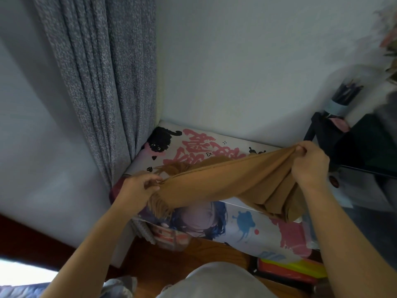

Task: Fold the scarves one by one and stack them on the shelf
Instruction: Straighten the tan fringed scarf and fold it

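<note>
scarf: one tan scarf [225,179], stretched in the air between my two hands, above the printed cover [193,143] of the low unit by the wall.
left hand: my left hand [139,186] pinches the fringed end, fingers curled round the edge; tassels hang below it.
right hand: my right hand [309,162] is clenched on a bunched gather of the cloth, held higher than the left; folds drape down under it.
feel: i judge it soft, light and limp (it sags in the middle and pleats freely), not slippery, not fragile.
where to hold: i'd take it at the corners or ends, edges matched, since any slack middle will droop.
count, scarves: one in view; i can't see others.
count, hands: two, both on the scarf.
shelf: i cannot tell which surface is the shelf; a dark rack [322,134] stands at the right.
nearby: grey curtain [96,82] at the left.
</note>
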Motion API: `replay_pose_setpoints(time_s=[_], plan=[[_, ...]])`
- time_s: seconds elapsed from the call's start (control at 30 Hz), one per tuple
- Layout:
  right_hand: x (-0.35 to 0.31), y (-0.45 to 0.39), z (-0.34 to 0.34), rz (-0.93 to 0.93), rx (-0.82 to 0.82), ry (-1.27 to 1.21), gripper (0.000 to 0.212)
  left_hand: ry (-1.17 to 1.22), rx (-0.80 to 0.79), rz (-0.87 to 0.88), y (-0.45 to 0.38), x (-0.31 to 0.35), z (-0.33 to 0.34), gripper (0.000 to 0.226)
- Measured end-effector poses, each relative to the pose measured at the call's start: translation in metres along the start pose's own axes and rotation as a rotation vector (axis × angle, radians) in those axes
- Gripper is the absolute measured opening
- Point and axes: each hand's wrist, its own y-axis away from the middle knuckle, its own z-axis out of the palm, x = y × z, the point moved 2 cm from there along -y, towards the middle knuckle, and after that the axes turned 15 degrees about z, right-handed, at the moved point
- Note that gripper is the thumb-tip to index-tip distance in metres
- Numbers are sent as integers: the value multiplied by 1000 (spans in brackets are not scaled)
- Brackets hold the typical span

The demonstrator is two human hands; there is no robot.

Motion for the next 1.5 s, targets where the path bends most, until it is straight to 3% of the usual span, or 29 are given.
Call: replay_pose_setpoints(time_s=[0.17, 0.43, 0.63, 0.77, 0.87, 0.97, 1.03, 1.17, 1.23, 1.3, 1.37, 1.43, 1.47, 1.5], plan=[[-5, -1, 5, 20, 14, -29, 28, -158, 9, 229, 2, 11, 5, 37], [-6, -9, -3, 69, 8, -57, 30, 21, 114, 80, 9, 28, 7, 38], [-7, -10, 0, 61, 8, -15, 31, -81, 209, 283, 5, 24, 3, 27], [-6, -11, 0, 42, 6, 10, 29, 179, 300, -62, -1, 21, -3, 16], [-7, -10, 2, 23, -41, -20, 27, 257, 287, -161, -7, 23, -8, 15], [-9, -12, 1, -26, -153, -43, 24, 186, 298, -209, -14, 18, -15, 20], [-12, -9, -1, -70, -318, -18, 21, 178, 377, -252, -24, 10, -22, 24], [-32, 13, -6, -187, -591, 124, 17, 400, 758, -348, -68, 19, -42, 33], [-45, 28, -6, -205, -660, 126, 19, 364, 863, -319, -89, 48, -44, 25], [-56, 44, -2, -236, -707, 117, 21, 258, 744, -158, -102, 94, -33, 17], [-64, 61, 8, -275, -737, 122, 22, 97, 270, 152, -104, 146, -5, 23], [-67, 73, 17, -313, -708, 74, 22, -117, -238, 352, -91, 183, 29, 47], [-68, 76, 20, -335, -686, 26, 21, -171, -350, 420, -86, 187, 43, 43], [-67, 79, 22, -348, -672, -18, 20, -167, -361, 436, -84, 188, 52, 29]])
